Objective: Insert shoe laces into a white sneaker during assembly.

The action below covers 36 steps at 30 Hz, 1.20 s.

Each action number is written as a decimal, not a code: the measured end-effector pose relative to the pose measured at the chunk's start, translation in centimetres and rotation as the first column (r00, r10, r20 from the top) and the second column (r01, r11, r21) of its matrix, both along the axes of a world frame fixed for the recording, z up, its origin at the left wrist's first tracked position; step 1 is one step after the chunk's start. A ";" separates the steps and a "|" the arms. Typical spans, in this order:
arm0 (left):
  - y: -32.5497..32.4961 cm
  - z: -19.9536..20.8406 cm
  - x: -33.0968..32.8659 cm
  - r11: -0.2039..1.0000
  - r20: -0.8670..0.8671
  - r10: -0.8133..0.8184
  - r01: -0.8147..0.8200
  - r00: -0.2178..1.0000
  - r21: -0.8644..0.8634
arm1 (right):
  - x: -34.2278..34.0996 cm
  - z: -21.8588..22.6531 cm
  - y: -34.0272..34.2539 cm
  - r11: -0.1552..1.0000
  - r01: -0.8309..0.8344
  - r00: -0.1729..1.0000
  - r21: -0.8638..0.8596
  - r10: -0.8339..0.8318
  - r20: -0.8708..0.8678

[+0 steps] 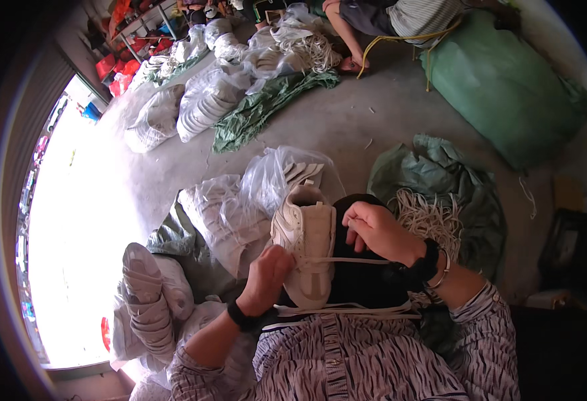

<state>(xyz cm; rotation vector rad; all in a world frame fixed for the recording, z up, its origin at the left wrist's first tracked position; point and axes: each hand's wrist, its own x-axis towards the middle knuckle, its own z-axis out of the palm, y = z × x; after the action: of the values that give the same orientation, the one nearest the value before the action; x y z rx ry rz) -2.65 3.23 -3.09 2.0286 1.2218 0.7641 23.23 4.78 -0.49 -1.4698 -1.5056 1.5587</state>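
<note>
A white sneaker (pixel 305 237) rests on my lap over black fabric (pixel 367 277). My left hand (pixel 266 277) grips the shoe's side near the lace holes and pinches a white shoelace (pixel 347 260) that runs taut across to the right. My right hand (pixel 377 230) is closed over the shoe's right edge, holding the other part of the lace. More lace ends (pixel 347 309) lie flat across my lap below the shoe.
Clear plastic bags of white shoe parts (pixel 230 214) sit just beyond the shoe, and more bags (pixel 203 100) stand further back. A pile of white laces (pixel 433 217) lies on green sacking at right. A big green sack (pixel 507 87) and another person (pixel 387 17) are at the far side.
</note>
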 end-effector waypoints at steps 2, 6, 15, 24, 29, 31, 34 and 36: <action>-1.0 0.2 -1.2 0.947 0.058 -0.112 0.124 0.992 -0.296 | -0.2 -0.8 -0.5 0.991 -0.004 1.000 0.137 0.007 -0.016; -0.4 0.7 -1.1 0.967 0.038 -0.049 0.057 0.998 -0.248 | -0.9 -1.0 -1.6 0.949 0.029 0.999 0.313 -0.039 0.024; 0.0 -0.2 -1.2 0.912 0.185 0.091 -0.007 0.979 -0.411 | -2.1 -0.1 -3.6 0.990 -0.120 0.973 0.072 0.103 0.206; -0.1 -0.4 -1.1 0.840 0.241 0.079 0.066 0.967 -0.539 | -2.5 -1.7 -3.5 0.942 -0.120 0.946 0.314 0.012 0.325; 0.1 -0.2 -1.3 0.850 0.215 0.051 0.070 0.975 -0.521 | -3.1 -2.4 -3.7 0.869 -0.185 0.899 0.460 -0.039 0.437; 0.2 -0.5 -1.5 0.872 0.244 0.017 0.105 0.970 -0.478 | -3.4 -2.4 -3.9 0.849 -0.228 0.872 0.476 -0.039 0.488; 0.5 0.0 -1.9 0.860 0.210 -0.042 0.143 0.977 -0.491 | -3.7 -2.5 -4.0 0.833 -0.258 0.874 0.490 -0.015 0.485; 0.8 0.5 -1.6 0.871 0.175 -0.052 0.131 0.983 -0.474 | -3.9 -2.6 -3.7 0.836 -0.249 0.874 0.490 -0.024 0.485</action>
<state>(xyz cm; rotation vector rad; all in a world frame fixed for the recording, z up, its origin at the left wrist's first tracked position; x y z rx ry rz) -4.22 4.00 -2.61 1.5681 1.0855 0.4956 19.36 1.12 -3.13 -1.4819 -2.1320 0.7214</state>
